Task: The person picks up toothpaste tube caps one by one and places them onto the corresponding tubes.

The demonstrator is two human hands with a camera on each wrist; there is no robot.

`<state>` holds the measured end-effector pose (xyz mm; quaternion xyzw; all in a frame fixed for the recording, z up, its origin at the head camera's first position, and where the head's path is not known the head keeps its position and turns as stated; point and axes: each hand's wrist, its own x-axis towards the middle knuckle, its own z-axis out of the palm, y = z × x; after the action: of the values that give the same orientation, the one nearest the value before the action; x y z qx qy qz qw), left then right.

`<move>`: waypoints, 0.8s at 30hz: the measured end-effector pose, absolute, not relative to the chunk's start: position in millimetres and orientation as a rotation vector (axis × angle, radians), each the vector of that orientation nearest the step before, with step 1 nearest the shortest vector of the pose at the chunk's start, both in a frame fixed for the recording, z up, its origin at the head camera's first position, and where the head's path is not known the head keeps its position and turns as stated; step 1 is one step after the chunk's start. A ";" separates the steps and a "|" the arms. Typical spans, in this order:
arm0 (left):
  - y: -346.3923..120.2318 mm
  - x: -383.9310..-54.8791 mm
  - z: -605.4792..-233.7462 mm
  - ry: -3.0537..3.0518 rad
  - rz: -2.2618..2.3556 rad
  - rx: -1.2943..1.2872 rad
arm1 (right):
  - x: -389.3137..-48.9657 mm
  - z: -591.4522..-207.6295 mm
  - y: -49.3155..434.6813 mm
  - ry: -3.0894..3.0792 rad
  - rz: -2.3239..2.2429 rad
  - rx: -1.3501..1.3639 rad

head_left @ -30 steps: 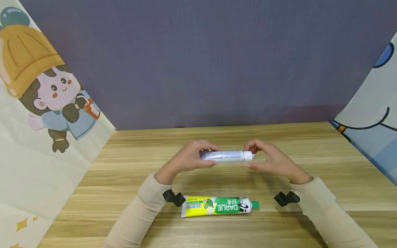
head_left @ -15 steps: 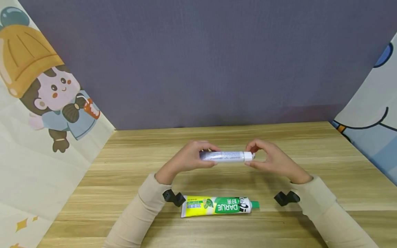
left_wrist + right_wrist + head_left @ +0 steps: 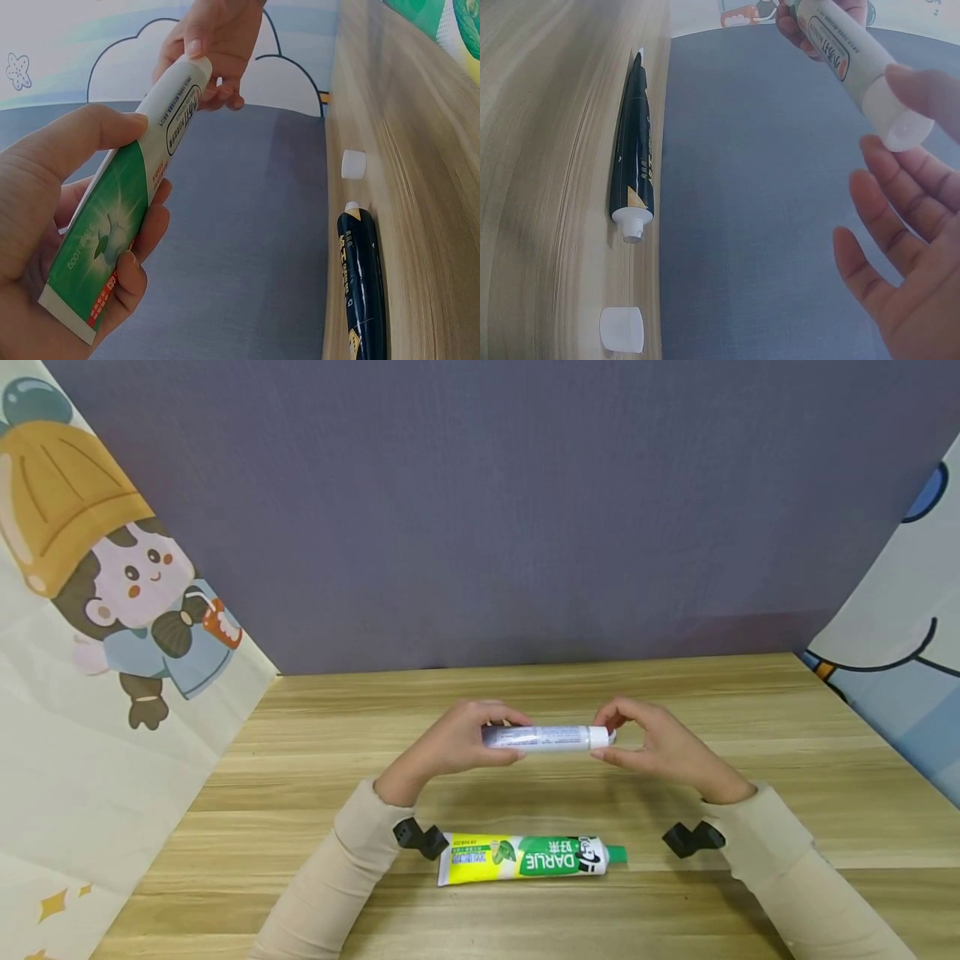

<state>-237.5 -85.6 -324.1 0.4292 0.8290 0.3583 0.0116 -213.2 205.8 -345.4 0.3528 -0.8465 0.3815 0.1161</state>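
Note:
My left hand (image 3: 457, 743) grips a green and white toothpaste tube (image 3: 124, 191) around its flat-end half, thumb on one side and fingers curled on the other. The tube lies level in the air above the table, cap end to the right. The thumb and forefinger of my right hand (image 3: 660, 752) pinch its white cap (image 3: 896, 120); the other fingers of that hand are spread loosely below. A black toothpaste tube (image 3: 634, 142) with its nozzle bare lies on the table, out of sight in the head view. Near that nozzle stands a loose white cap (image 3: 354, 164).
On the wooden table (image 3: 300, 835), a yellow and green Darlie toothpaste tube (image 3: 525, 858) with a green cap lies nearer the body, between the forearms. A grey-blue panel (image 3: 480, 527) stands at the back, with cartoon-printed cloth (image 3: 60, 693) at the sides.
The right thumb and forefinger have shifted slightly and closed onto the cap of the held tube. The left hand and the Darlie tube have stayed in place.

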 end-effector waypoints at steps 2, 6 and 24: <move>-85.2 -238.0 -324.2 2.588 1.116 1.337 | -213.8 -345.4 206.4 -2.488 1.120 1.024; -84.4 -239.1 -325.0 2.593 1.116 1.346 | -215.1 -345.9 207.5 -2.498 1.124 1.016; -81.0 -243.5 -327.5 2.611 1.103 1.362 | -222.1 -349.6 211.2 -2.506 1.115 1.041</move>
<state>-243.5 -81.0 -327.5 0.4331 0.8303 0.3507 -0.0015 -222.1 211.2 -349.6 0.3530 -0.8496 0.3780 0.1038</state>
